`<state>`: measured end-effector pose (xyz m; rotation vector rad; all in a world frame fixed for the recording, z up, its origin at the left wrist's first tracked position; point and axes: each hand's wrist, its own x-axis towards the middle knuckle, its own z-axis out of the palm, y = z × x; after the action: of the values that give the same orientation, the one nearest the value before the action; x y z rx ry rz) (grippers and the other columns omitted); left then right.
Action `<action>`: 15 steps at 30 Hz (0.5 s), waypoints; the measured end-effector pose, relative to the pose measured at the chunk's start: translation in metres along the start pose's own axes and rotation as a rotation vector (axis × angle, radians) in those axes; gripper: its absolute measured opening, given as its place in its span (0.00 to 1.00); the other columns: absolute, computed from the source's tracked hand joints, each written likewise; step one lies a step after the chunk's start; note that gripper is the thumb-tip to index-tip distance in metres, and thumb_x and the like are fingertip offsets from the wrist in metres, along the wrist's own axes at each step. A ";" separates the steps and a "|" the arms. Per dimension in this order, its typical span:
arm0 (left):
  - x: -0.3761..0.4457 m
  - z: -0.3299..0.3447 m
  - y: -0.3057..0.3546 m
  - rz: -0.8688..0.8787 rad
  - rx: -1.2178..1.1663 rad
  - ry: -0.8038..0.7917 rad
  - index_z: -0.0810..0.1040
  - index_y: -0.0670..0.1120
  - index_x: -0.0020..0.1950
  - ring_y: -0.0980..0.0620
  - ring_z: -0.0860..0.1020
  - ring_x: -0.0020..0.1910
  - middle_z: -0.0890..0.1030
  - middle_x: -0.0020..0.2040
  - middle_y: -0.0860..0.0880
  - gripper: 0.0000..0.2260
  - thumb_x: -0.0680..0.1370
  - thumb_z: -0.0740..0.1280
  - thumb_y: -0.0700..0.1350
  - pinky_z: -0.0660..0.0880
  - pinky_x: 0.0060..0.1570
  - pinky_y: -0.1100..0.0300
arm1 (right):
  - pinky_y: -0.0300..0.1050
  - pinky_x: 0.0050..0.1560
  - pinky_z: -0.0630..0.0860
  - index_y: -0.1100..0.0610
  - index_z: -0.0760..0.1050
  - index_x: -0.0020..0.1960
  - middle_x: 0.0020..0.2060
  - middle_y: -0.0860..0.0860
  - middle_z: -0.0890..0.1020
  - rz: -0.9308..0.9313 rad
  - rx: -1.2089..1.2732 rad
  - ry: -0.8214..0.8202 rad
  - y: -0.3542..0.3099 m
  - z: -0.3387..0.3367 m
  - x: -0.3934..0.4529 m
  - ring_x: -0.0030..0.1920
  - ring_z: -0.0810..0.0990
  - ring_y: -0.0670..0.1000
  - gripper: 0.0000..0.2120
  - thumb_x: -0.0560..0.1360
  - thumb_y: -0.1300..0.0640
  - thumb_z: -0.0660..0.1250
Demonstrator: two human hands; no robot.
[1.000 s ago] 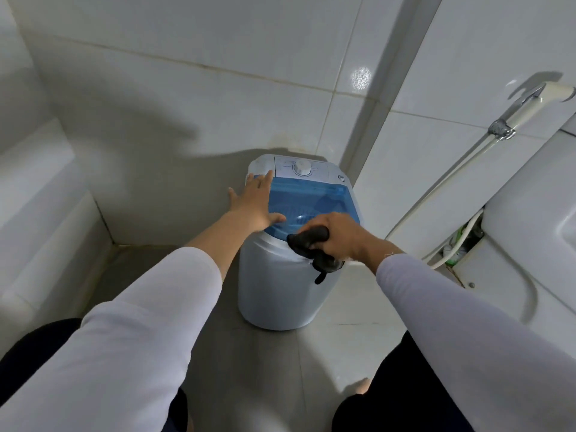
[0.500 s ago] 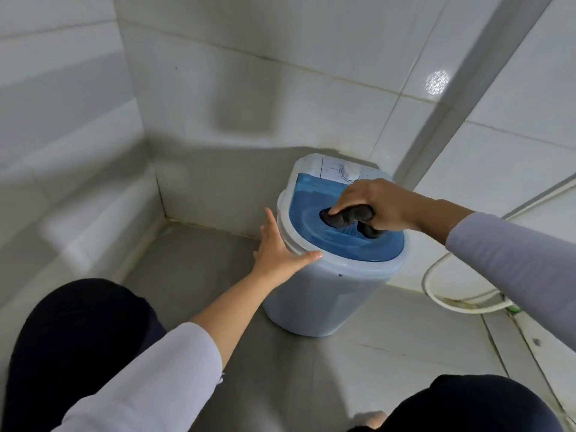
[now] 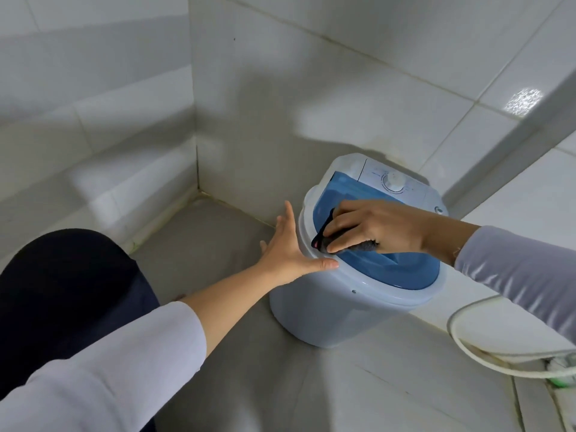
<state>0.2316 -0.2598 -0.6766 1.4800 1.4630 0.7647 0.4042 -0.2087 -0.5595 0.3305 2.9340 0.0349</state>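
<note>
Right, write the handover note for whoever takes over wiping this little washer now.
Hands: the left hand is open, palm braced against the side of the small white plastic washing machine, thumb on its rim. The right hand holds a dark grey cloth pressed on the blue translucent lid, at its left edge.
Things: the machine stands on the grey tiled floor in the corner, lid closed.
Done: how much is already wiped cannot be told.
Left: probably the rest of the lid, then the panel with the white dial.
</note>
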 end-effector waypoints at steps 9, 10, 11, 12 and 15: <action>0.007 -0.002 -0.003 0.019 0.024 -0.033 0.26 0.55 0.73 0.51 0.44 0.78 0.42 0.79 0.53 0.65 0.59 0.75 0.66 0.39 0.71 0.33 | 0.48 0.50 0.79 0.52 0.83 0.54 0.53 0.48 0.84 -0.082 -0.015 0.009 0.012 0.009 0.012 0.53 0.80 0.56 0.14 0.76 0.51 0.61; 0.008 -0.002 -0.003 0.018 0.020 -0.037 0.26 0.55 0.72 0.52 0.43 0.78 0.41 0.79 0.54 0.65 0.58 0.76 0.66 0.38 0.71 0.33 | 0.47 0.50 0.79 0.52 0.83 0.54 0.53 0.47 0.84 -0.080 -0.006 0.017 0.013 0.009 0.015 0.53 0.80 0.55 0.14 0.75 0.51 0.61; 0.008 -0.002 -0.003 0.019 0.015 -0.039 0.25 0.55 0.72 0.52 0.43 0.78 0.41 0.79 0.54 0.65 0.58 0.76 0.66 0.38 0.71 0.34 | 0.46 0.51 0.78 0.52 0.83 0.54 0.53 0.47 0.84 -0.077 -0.001 0.025 0.014 0.010 0.017 0.53 0.80 0.55 0.14 0.76 0.51 0.61; 0.008 -0.002 -0.003 0.022 0.012 -0.041 0.25 0.55 0.72 0.53 0.42 0.78 0.40 0.79 0.54 0.65 0.59 0.76 0.65 0.38 0.71 0.34 | 0.45 0.52 0.78 0.52 0.83 0.54 0.53 0.47 0.84 -0.074 -0.001 0.033 0.016 0.010 0.020 0.53 0.79 0.54 0.14 0.76 0.51 0.60; 0.008 -0.001 -0.004 0.013 -0.003 -0.046 0.24 0.55 0.71 0.53 0.42 0.78 0.41 0.79 0.54 0.66 0.58 0.76 0.66 0.37 0.71 0.35 | 0.47 0.52 0.78 0.53 0.83 0.54 0.53 0.48 0.84 -0.047 -0.009 0.051 0.022 0.014 0.030 0.53 0.79 0.55 0.12 0.76 0.52 0.64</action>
<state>0.2297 -0.2520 -0.6811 1.4963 1.4180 0.7356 0.3830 -0.1806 -0.5777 0.2634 2.9900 0.0500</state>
